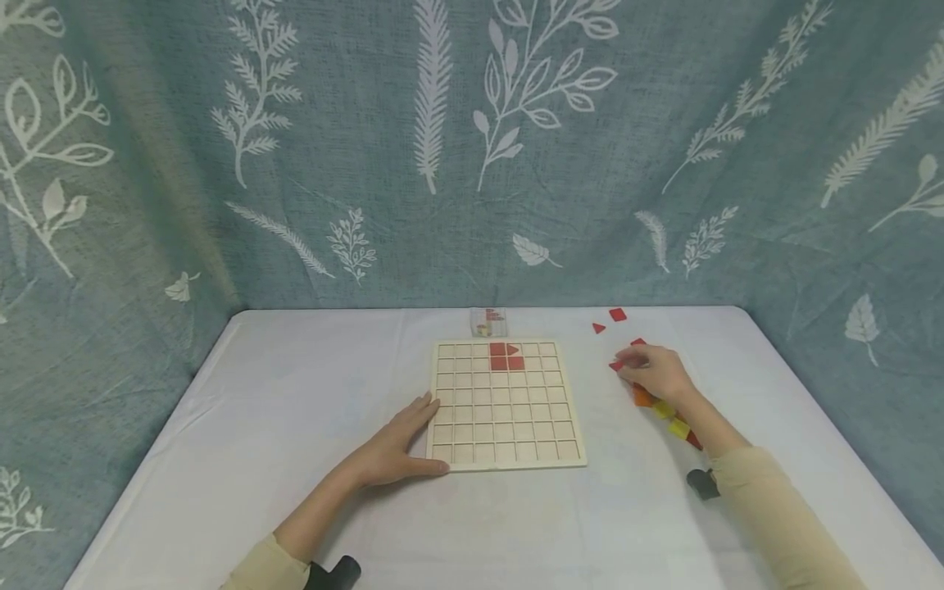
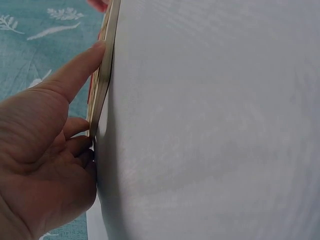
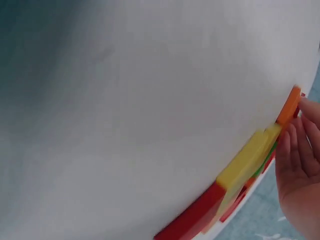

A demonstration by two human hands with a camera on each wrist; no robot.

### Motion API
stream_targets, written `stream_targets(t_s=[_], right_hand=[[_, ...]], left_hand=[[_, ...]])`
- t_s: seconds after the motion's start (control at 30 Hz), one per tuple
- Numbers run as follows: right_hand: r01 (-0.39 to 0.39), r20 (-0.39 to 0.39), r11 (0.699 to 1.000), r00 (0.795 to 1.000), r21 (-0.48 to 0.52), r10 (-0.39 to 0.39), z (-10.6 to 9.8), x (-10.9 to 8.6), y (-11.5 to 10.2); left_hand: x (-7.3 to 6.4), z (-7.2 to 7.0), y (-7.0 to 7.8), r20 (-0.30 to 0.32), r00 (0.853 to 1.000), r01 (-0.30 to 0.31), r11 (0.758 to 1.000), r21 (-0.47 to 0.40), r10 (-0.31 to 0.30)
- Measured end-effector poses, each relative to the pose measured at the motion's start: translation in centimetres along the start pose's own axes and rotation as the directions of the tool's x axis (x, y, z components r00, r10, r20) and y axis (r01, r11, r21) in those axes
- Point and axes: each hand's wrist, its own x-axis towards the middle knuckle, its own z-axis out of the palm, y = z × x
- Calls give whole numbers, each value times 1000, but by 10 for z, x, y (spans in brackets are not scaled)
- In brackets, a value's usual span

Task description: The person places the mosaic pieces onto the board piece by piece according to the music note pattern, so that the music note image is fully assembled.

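Observation:
A pale wooden grid board point(image 1: 472, 418) lies mid-table, with red square tiles point(image 1: 498, 363) and one red triangle tile point(image 1: 513, 350) in its upper cells. My left hand point(image 1: 394, 449) rests at the board's lower left corner, fingers along the left edge and thumb on the front edge. The left wrist view shows that thumb point(image 2: 80, 70) laid straight against the board's side. To the right of the board, my right hand point(image 1: 656, 373) pinches a small red triangle tile point(image 1: 615, 366) by its fingertips. Under and beside that hand run orange point(image 1: 643, 397) and yellow tiles point(image 1: 679, 428).
A small picture card in a clear stand point(image 1: 488, 323) is behind the board. A loose red triangle point(image 1: 598, 328) and a red square point(image 1: 618, 315) lie at the back right. In the right wrist view, a red tile point(image 3: 192, 215) and a yellow tile point(image 3: 245, 157) lie in a row.

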Motion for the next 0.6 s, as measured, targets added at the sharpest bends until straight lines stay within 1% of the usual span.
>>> stream_targets(t_s=[0.1,0.23,0.4,0.53,0.6], right_hand=[[-1,-23,1000,1000,31,2,5,1,-5],[-2,-38,996,999,92,5,14,3,-18],[-18,-13,987,1000,161,20,28,5,-44],[-3,16,987,1000,162,1,45,11,-63],[32,22,989,999,146,-36,52,15,-71]], left_hand=[[0,0,0,0,1000,0,1000,-1,0],[0,-1,0,-1,1000,-6,1000,6,6],[0,-1,1,-1,1000,-4,1000,3,4],[-1,0,2,5,1000,11,1000,-1,-11],[-1,0,2,7,1000,15,1000,0,-15]])
